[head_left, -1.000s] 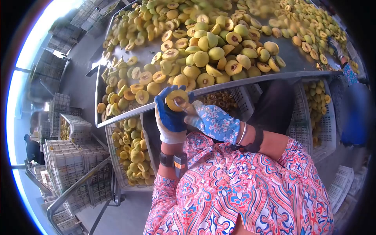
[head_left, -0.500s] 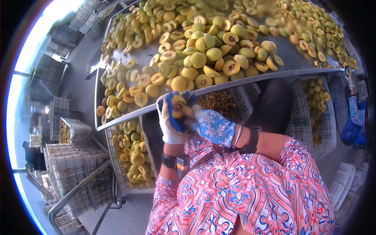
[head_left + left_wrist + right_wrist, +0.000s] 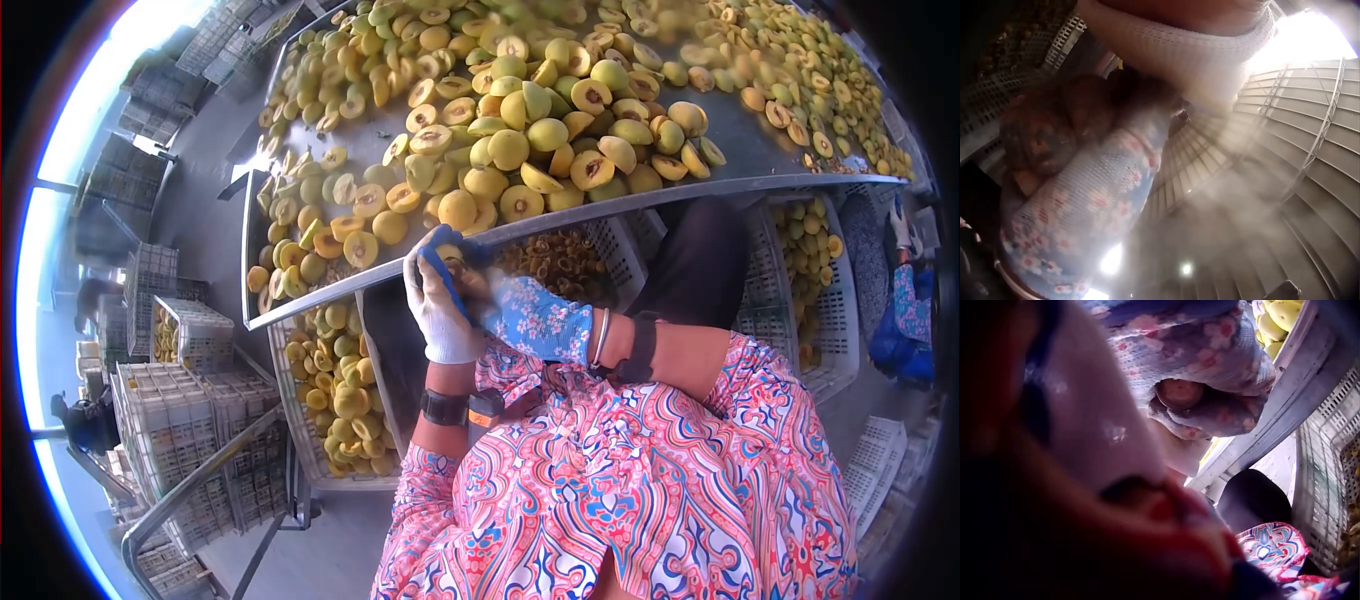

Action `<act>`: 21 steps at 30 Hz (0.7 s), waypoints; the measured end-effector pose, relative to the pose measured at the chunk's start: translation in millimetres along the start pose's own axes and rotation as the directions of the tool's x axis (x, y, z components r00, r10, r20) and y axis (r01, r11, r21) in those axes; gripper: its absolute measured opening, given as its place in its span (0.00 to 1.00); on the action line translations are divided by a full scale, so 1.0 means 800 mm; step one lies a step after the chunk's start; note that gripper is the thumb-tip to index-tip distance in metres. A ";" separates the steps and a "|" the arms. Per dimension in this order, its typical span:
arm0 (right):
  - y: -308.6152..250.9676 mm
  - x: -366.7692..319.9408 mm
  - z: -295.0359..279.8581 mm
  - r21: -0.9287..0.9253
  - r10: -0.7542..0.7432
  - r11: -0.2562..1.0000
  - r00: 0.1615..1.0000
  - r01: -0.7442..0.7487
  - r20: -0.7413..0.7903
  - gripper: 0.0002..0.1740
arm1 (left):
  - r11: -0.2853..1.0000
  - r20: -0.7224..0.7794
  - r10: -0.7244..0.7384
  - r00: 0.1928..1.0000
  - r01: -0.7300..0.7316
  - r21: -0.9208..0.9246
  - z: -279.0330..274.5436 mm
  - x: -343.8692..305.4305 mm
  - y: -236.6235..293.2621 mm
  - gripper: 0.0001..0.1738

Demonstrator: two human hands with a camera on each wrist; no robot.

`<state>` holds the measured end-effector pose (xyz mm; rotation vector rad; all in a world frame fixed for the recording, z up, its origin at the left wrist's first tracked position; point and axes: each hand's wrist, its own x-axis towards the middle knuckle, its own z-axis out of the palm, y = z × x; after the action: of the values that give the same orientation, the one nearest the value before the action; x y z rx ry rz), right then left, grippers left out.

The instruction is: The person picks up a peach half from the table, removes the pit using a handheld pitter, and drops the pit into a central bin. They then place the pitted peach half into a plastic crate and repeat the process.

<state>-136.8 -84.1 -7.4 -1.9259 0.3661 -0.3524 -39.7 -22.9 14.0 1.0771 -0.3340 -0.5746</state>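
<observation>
the left hand (image 3: 443,312) has turned inward, so less of the fruit half (image 3: 449,253) shows — progress on it is hard to judge. its fingers curl round the piece beside the bench (image 3: 330,293); the right hand (image 3: 505,305) meets it, grip too blurred to tell.

Just beyond the hands (image 3: 447,305), the raised metal rim (image 3: 330,292) of the desk (image 3: 745,140) crosses their forward path, and a fruit heap (image 3: 540,140) blocks low passage behind it. Bare desk shows farther out, to the heap's left and right. Right of the hands, a dark-clothed knee (image 3: 695,265) closes the side way; the patterned shirt (image 3: 620,480) bounds the near side. Below left, a filled crate (image 3: 350,483) stands in the way of downward passage.
</observation>
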 end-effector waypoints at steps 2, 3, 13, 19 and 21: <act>-0.004 0.001 -0.011 -0.151 0.025 0.988 0.997 -0.014 0.071 0.22 | 0.869 0.120 0.266 0.956 -0.292 0.399 0.000 -0.003 0.002 0.19; -0.009 0.001 -0.017 -0.226 0.042 0.974 0.994 -0.018 0.104 0.21 | 0.878 0.125 0.265 0.956 -0.293 0.380 -0.001 -0.003 0.002 0.18; 0.000 0.006 0.001 -0.263 -0.124 0.956 0.991 0.133 0.051 0.15 | 0.961 -0.003 0.114 0.994 -0.109 0.252 -0.017 0.003 -0.011 0.20; 0.006 0.009 -0.002 -0.131 -0.061 0.989 0.996 0.070 0.071 0.19 | 0.999 -0.020 0.015 1.000 -0.014 0.050 -0.009 0.002 -0.006 0.22; 0.003 0.008 -0.012 -0.272 -0.096 0.953 0.984 0.135 0.153 0.20 | 0.991 -0.002 0.017 1.000 -0.017 0.132 -0.003 -0.002 -0.003 0.22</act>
<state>-135.5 -95.6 -5.3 -2.2439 0.2202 -0.2512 -40.3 -21.3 10.5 1.2012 -0.3824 -0.5412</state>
